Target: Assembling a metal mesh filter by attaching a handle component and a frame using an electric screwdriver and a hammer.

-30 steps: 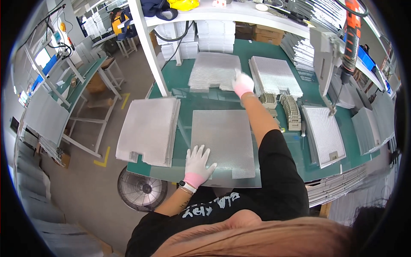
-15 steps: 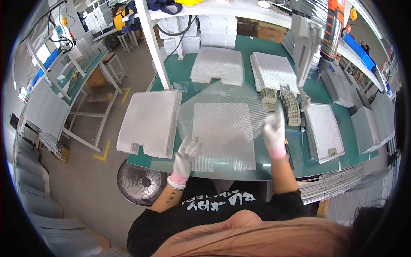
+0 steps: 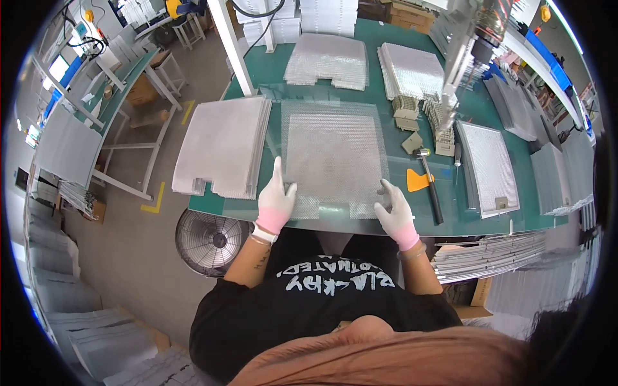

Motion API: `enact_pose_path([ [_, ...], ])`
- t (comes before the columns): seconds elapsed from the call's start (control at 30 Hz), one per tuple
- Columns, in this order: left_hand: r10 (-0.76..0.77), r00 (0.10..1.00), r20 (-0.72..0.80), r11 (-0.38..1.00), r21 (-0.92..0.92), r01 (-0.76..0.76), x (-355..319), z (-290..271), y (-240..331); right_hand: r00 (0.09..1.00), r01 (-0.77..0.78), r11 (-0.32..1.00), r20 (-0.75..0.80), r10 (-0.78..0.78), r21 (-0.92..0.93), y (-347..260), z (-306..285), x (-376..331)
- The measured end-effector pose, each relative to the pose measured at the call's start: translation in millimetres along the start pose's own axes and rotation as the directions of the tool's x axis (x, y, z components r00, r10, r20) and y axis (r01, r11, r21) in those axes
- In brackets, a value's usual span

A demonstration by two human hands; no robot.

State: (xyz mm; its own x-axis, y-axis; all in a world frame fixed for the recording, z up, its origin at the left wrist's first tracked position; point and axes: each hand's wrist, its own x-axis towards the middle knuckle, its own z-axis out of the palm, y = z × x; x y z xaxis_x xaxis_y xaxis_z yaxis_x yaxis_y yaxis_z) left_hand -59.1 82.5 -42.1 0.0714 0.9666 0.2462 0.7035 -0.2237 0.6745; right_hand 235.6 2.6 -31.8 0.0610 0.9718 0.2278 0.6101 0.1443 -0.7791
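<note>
In front of me a fine silvery mesh sheet lies almost squarely over another sheet, which has a notch in its near edge. My left hand, in a white glove with a pink cuff, is at the near left corner of the sheets, thumb and fingers apart. At the near right corner is my right hand, gloved alike, its thumb and fingers spread beside the edge. Neither hand visibly grips anything. Right of the sheets lie a hammer with a black handle and a flat orange scraper.
White panels are stacked at left; mesh sheets are stacked at the back. Beige plastic pieces stand near a screwdriver and a framed filter panel. A power driver hangs at upper right.
The upper mesh sheet, slanted before, now lies nearly straight over the lower one. My right hand has come nearer and leftward, uncovering the hammer and scraper. The view has tilted downward.
</note>
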Motion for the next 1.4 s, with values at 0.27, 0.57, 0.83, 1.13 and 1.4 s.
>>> enact_pose_path([
  [0.27, 0.061, 0.997, 0.056, 0.987, 0.145, -0.068, 9, 13, -6, 0.997, -0.071, 0.993, -0.016, 0.069, -0.094, 13, 18, 0],
  [0.57, 0.105, 0.993, 0.058, 0.957, 0.266, -0.117, 8, 31, -25, 0.999, -0.042, 0.953, 0.010, 0.047, -0.301, 22, 29, -2],
  [0.83, 0.088, 0.993, 0.079, 0.941, 0.319, -0.109, 9, 31, -26, 0.997, -0.053, 0.963, 0.046, 0.067, -0.266, 17, 26, 3],
  [1.13, 0.070, 0.993, 0.100, 0.945, 0.311, -0.098, 10, 28, -23, 0.990, -0.091, 0.949, 0.075, 0.118, -0.301, 16, 25, 4],
  [1.4, 0.112, 0.992, 0.064, 0.952, 0.279, -0.126, 8, 31, -27, 0.989, -0.095, 0.948, 0.081, 0.125, -0.304, 15, 24, 5],
])
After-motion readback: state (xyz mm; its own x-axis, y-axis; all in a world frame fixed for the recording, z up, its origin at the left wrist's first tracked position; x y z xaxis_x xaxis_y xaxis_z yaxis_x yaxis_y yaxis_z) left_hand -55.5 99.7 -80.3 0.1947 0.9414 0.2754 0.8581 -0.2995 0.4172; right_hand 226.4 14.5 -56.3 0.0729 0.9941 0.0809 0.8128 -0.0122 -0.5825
